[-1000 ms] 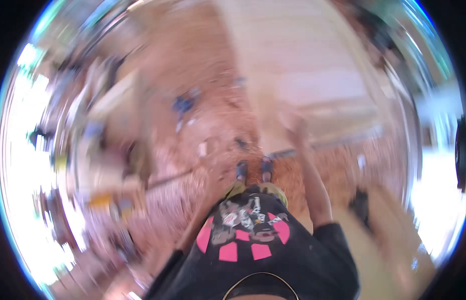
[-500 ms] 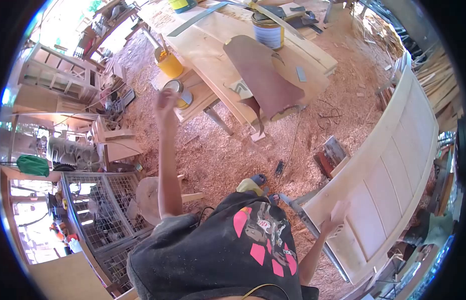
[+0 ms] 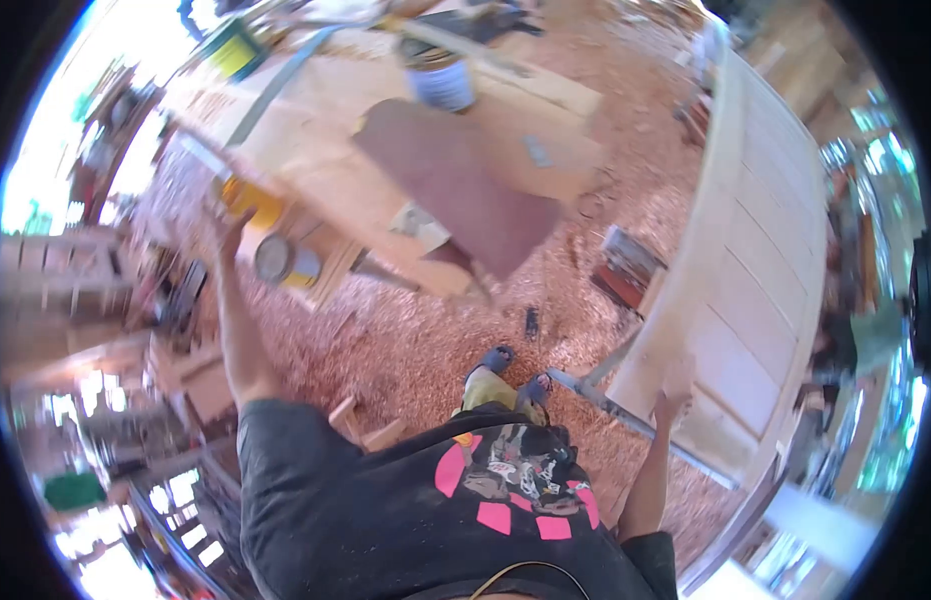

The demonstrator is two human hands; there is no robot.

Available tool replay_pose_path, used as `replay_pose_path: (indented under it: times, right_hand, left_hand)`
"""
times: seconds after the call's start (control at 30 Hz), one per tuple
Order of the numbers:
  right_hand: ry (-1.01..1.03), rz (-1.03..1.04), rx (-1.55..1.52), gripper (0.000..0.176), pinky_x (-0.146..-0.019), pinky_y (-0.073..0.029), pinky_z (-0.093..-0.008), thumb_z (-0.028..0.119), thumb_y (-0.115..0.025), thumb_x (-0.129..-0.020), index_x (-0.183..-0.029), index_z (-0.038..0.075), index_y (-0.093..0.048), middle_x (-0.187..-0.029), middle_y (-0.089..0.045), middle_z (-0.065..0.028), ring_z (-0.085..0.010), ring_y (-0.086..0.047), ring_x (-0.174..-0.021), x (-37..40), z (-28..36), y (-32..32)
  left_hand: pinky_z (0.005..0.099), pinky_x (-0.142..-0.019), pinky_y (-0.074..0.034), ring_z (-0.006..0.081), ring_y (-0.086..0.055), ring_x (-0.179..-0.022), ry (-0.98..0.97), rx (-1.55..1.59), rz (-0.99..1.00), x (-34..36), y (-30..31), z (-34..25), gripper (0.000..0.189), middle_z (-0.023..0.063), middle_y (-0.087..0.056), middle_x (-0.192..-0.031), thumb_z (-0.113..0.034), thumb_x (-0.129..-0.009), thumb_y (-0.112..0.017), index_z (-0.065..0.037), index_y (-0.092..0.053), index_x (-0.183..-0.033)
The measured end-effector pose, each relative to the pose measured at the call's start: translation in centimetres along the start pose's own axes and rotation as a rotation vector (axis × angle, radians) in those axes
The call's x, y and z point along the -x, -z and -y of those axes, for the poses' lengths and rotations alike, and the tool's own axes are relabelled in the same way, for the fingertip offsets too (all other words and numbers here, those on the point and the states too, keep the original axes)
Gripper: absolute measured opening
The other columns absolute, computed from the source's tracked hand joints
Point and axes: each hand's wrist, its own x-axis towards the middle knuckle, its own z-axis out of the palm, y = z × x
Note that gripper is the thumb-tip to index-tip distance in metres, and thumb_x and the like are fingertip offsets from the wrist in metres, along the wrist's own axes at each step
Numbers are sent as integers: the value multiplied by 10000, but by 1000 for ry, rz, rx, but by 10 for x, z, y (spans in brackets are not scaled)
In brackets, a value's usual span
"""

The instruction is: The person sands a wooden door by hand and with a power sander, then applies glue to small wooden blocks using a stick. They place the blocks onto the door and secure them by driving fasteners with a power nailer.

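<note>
Standing among wood shavings (image 3: 385,335), a person in a dark T-shirt (image 3: 385,520) reaches out with both arms in a cluttered workshop. The left hand (image 3: 228,228), open with its fingers apart, hovers beside a yellow container (image 3: 255,205) and a round can (image 3: 285,262) on a low wooden surface (image 3: 330,265). The right hand (image 3: 669,402) is over the near end of a long, pale wooden panel (image 3: 750,270) at the person's right; blur hides its fingers, and whether they are open or closed, or press on the wood, cannot be told. Ahead, a brown sheet (image 3: 460,190) drapes across a broad tabletop of boards (image 3: 320,120), its lower end hanging past the edge. Behind the sheet stands a can with a white label (image 3: 441,78), while a green-and-yellow can (image 3: 232,50) sits at the far left, near a long flat strip (image 3: 270,95).
</note>
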Motion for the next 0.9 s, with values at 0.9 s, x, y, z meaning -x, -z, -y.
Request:
replay_pose_path:
  times: [0.9]
  right_hand:
    - [109,-29,-290,881,-1043,-397,-536,426,-757,-798,-1461,-42,-414,-1334,-529,-213,-357,-479,-1299,47,17,74]
  left_hand:
    - [444,-1166,-394,341,-486,-1371,-331,405,193,395,-108,-382,1117,218,-470,-1515,-254,-692,-931,25,-292,-1565]
